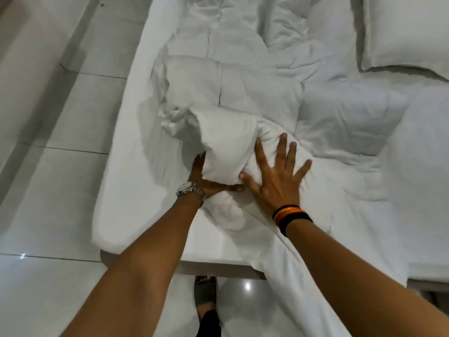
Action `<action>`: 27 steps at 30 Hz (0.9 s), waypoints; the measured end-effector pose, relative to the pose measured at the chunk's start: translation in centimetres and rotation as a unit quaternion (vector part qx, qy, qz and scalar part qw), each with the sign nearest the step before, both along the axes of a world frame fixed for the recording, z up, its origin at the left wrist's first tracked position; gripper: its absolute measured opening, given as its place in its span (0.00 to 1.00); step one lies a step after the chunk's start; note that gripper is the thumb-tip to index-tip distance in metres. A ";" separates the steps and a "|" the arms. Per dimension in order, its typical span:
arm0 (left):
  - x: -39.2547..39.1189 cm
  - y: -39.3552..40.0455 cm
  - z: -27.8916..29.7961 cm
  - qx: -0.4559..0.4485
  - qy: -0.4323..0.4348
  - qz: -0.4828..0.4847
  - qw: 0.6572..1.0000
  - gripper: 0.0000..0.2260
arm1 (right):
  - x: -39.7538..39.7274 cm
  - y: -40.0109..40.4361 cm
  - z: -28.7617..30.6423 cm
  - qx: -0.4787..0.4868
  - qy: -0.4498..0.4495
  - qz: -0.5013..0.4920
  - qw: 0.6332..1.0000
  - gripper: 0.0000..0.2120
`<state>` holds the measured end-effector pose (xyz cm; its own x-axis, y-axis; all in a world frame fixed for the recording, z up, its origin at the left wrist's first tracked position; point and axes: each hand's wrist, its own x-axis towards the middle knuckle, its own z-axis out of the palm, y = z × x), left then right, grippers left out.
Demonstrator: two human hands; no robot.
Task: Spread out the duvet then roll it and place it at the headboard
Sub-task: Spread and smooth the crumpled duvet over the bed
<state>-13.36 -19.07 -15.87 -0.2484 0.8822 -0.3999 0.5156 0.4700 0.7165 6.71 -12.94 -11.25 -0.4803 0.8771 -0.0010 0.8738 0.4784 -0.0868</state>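
Observation:
A crumpled white duvet [255,93] lies across the bed [126,181], bunched into a thick fold near the foot end. My left hand [206,181], with a silver watch on the wrist, is tucked under that fold and grips its edge; the fingers are mostly hidden by the cloth. My right hand [279,173], with dark and orange wristbands, lies flat on top of the duvet just right of the fold, fingers spread. Part of the duvet hangs over the foot edge of the bed toward me.
A white pillow [401,32] lies at the far right corner of the bed. White tiled floor [48,166] runs along the left side and in front. My sandalled foot [205,295] stands by the bed's front edge.

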 end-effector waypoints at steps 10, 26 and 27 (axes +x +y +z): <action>0.2 -2.3 -0.1 -0.016 -0.019 0.149 0.989 0.33 | -0.8 -1.1 2.1 -0.023 0.002 -0.002 1.000 0.38; 9.7 -45.2 3.2 -0.025 -0.025 0.442 0.896 0.41 | -0.7 -26.2 0.9 -0.201 -0.024 0.248 0.947 0.32; 9.7 -46.1 2.5 -0.063 -0.040 0.433 0.898 0.48 | -0.6 -27.2 0.4 -0.210 -0.042 0.248 0.945 0.33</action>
